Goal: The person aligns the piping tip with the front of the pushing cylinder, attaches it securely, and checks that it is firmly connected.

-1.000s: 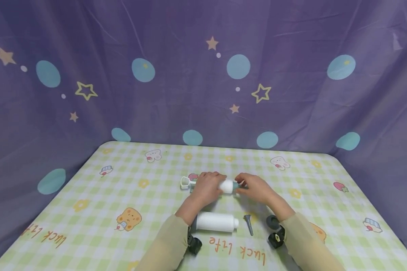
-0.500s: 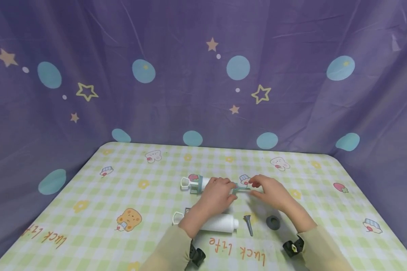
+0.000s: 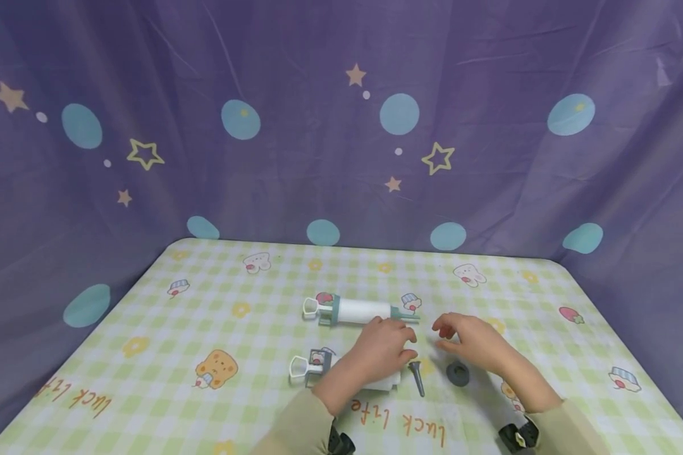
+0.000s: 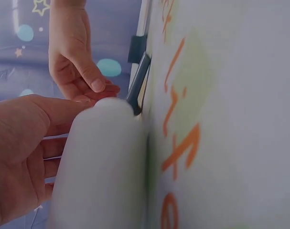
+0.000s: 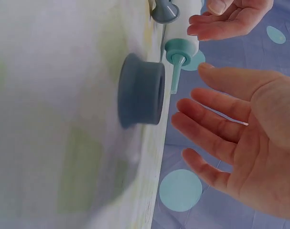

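A syringe-like dispenser (image 3: 364,311) with a white barrel, green collar, green nozzle and white loop handle lies on the table. Nearer lies a second one (image 4: 104,162) with a grey collar and a bare white tip, its barrel mostly hidden behind my left arm in the head view. Above that barrel my left hand (image 3: 384,344) hovers, fingers loosely bent and holding nothing. My right hand (image 3: 475,341), fingers relaxed and apart, hangs above and behind a grey ring cap (image 3: 458,373). Between the hands and the ring lies a tapered grey nozzle (image 3: 417,378).
A green-and-white checked cloth (image 3: 148,392) with printed cartoons and lettering covers the table. Behind it hangs a purple curtain (image 3: 296,177) with stars and blue dots. A black wrist camera (image 3: 518,436) sits on the right wrist.
Both hands have left the green-collared dispenser and come nearer to the person. The right hand has also moved right, and the left hand now hovers over the grey-collared one. The dispensers have stayed put.
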{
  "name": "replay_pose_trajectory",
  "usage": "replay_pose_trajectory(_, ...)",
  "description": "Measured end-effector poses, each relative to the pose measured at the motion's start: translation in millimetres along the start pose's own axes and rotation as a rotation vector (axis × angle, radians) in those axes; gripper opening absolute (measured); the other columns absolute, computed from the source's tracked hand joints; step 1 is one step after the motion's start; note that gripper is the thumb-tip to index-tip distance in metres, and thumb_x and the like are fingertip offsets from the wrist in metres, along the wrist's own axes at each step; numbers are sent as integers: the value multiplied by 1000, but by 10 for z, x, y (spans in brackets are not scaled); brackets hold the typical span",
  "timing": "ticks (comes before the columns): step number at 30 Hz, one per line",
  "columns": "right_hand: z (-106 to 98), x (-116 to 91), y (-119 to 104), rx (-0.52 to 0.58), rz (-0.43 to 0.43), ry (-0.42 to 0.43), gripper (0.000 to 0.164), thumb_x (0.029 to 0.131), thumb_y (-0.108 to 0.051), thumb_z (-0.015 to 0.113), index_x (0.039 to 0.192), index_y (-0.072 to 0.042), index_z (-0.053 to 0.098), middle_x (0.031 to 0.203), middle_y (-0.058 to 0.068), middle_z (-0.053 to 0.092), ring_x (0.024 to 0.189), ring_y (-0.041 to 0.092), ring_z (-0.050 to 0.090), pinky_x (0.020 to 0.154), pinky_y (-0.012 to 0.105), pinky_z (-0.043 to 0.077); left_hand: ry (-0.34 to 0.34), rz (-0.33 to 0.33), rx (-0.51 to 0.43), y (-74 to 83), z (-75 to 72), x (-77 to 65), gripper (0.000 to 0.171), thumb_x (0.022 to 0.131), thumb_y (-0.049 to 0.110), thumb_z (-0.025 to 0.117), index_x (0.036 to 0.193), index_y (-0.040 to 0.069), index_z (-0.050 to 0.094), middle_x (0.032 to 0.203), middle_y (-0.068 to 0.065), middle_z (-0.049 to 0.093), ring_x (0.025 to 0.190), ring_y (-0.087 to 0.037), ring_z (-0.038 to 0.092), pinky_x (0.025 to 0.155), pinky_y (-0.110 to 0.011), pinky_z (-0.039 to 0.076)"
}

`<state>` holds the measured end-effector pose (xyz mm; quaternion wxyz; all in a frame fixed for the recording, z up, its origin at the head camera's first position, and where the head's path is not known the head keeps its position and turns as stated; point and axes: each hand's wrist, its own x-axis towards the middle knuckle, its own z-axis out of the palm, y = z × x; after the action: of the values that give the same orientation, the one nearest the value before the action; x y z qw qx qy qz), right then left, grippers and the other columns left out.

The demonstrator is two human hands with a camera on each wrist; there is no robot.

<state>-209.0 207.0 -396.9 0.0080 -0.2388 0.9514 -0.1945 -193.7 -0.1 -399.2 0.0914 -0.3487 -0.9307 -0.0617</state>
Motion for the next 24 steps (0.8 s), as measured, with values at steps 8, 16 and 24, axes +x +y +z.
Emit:
replay_pose_trajectory(8, -17, -128, 56, 68, 24, -145, 25, 80, -32, 67, 99, -16, 62, 84, -10, 59, 77, 7, 57, 63, 27, 46, -104, 13, -28, 82, 61, 37, 18, 85, 38, 61, 95, 24, 68, 85, 12, 62, 76, -6, 58, 70, -25, 42)
replay_pose_trajectory(16, 10, -202, 44, 66, 35, -217, 30, 74, -37, 72, 95, -18, 61, 81, -9, 59, 72, 5, 55, 61, 27, 45, -219, 0, -38, 138, 85, 43, 15, 84, 38, 61, 92, 26, 67, 80, 12, 60, 73, -4, 54, 73, -26, 40)
replay_pose_trajectory(24, 6, -254, 33, -6, -33, -186, 36, 70, -45, 73, 93, -18, 62, 78, -11, 52, 66, 1, 46, 58, 23, 41, -201, 6, -11, 157, 111, 57, 13, 84, 37, 62, 89, 26, 67, 81, 12, 60, 74, -5, 55, 73, -26, 38)
